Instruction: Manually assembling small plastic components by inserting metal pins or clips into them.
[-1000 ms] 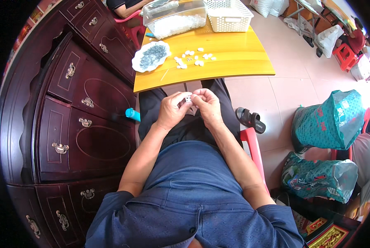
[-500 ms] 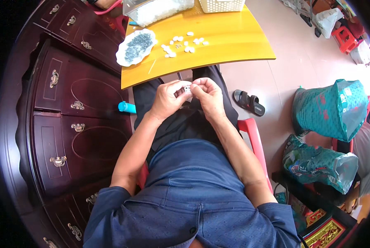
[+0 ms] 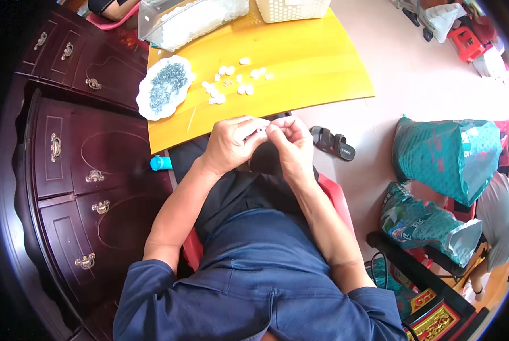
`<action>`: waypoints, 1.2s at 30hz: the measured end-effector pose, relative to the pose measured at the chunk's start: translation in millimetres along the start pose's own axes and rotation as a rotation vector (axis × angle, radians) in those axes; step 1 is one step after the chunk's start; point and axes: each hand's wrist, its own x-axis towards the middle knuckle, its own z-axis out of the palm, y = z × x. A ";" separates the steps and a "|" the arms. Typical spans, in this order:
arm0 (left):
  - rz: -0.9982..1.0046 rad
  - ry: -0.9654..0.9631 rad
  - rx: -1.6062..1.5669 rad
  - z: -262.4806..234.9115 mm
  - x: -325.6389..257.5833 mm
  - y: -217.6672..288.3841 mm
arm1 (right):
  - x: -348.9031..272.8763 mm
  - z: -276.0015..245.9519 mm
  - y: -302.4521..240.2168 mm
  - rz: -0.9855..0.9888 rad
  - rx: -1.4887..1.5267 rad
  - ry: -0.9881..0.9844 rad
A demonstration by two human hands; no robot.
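Small white part [image 3: 260, 130], where is it?

Between both hands, above the lap, just off the worktop [image 3: 311, 65]'s near edge. Mostly hidden by fingers.

Grip?

Left hand [image 3: 230, 143] pinches it, right hand [image 3: 294, 146] pinches it too, tips nearly meeting.

Worktop stuff?

Loose white pieces [image 3: 220, 99], scalloped white dish [image 3: 144, 95] of dark slivers [image 3: 168, 84], clear bin [image 3: 152, 23], cream basket [image 3: 293, 10].

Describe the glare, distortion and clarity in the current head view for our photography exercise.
Head view: glare washes out the floor toward the right; near the left rim, the dark cabinet bends into curves; between left hand and right hand, the small piece is too tiny to make out.
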 end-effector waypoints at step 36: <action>-0.201 0.015 -0.265 -86.7 183.0 -54.9 | 21.6 -6.9 15.2 0.365 -0.207 -0.371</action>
